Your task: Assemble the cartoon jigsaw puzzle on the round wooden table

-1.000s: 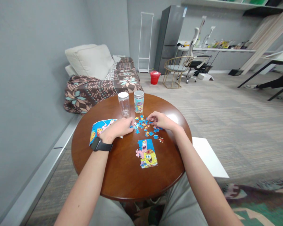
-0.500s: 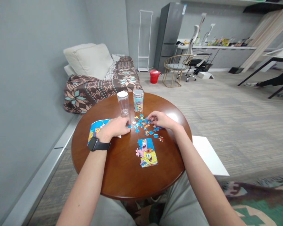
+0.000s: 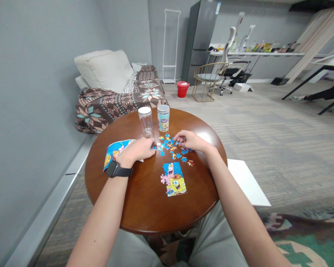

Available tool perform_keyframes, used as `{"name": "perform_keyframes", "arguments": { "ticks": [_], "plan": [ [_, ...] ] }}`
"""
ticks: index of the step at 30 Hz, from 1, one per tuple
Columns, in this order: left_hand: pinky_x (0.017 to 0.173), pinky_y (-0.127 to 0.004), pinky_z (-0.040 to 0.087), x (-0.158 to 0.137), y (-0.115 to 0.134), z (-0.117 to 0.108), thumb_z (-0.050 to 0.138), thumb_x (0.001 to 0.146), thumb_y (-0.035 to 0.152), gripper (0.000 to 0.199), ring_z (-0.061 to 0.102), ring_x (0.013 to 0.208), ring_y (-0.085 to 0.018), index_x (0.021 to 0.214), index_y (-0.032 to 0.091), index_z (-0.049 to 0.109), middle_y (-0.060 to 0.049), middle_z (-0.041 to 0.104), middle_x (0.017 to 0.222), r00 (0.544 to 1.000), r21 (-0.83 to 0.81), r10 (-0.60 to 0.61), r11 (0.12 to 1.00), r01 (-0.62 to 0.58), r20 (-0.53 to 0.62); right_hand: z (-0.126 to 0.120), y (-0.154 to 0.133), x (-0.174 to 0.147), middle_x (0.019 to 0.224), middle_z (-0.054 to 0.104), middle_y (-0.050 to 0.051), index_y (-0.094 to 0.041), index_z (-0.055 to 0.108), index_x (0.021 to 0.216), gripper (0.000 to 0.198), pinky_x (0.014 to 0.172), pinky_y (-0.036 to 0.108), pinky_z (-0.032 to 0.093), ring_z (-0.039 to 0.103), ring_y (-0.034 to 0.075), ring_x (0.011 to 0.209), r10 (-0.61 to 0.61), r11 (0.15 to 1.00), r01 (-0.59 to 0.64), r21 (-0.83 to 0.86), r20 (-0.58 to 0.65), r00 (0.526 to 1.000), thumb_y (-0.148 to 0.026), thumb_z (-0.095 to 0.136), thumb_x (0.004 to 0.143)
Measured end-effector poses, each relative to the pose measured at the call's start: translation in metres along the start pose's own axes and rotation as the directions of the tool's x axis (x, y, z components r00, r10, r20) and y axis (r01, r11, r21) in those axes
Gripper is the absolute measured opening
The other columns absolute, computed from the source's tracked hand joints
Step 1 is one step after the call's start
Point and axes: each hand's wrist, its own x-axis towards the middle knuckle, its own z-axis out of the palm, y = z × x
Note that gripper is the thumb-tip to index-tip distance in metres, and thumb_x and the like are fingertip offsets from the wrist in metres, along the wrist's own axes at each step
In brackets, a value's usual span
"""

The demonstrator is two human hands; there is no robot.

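My left hand, with a dark watch on the wrist, is at the left edge of a scatter of loose jigsaw pieces. Its thumb and forefinger close around a small blue puzzle piece. Over the right side of the scatter, my right hand has its fingers bent and slightly apart; I see nothing gripped, though the pieces under it are partly hidden. Nearer to me lies a joined puzzle section with a yellow and a pink cartoon figure. A printed picture sheet is partly covered by my left hand and wrist.
Behind the pieces stand a clear jar with a white lid and a printed tin-like canister. All rest on a round brown table. A patterned sofa is beyond, and a white board is at the right.
My left hand has shifted slightly to the right, and the blue puzzle piece at its fingertips has moved along. My right hand stays nearly still. The view has tilted a little.
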Motion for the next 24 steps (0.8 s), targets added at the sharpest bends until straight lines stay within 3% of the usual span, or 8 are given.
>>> {"name": "perform_keyframes", "arguments": {
  "ticks": [16, 24],
  "plan": [
    [0.073, -0.028, 0.045, -0.0005, 0.0024, -0.0026, 0.051, 0.089, 0.035, 0.019, 0.067, 0.084, -0.021, 0.100, 0.021, 0.059, -0.006, 0.070, 0.090, 0.999, -0.043, -0.043, 0.998, 0.044, 0.019, -0.0002, 0.0017, -0.0001, 0.072, 0.066, 0.000, -0.014, 0.068, 0.086, 0.032, 0.063, 0.020, 0.052, 0.060, 0.010, 0.066, 0.018, 0.999, -0.018, 0.032, 0.008, 1.000, 0.003, 0.058, 0.061],
    [0.077, -0.032, 0.048, -0.0019, -0.0047, -0.0006, 0.049, 0.087, 0.043, 0.030, 0.066, 0.095, -0.025, 0.107, 0.022, 0.058, -0.010, 0.070, 0.105, 0.997, -0.016, -0.076, 0.997, 0.076, -0.022, -0.0015, -0.0034, -0.0029, 0.073, 0.064, 0.000, -0.014, 0.069, 0.086, 0.032, 0.062, 0.020, 0.049, 0.057, 0.009, 0.065, -0.002, 1.000, 0.003, -0.011, 0.020, 1.000, 0.000, 0.056, 0.060]
  ]
}}
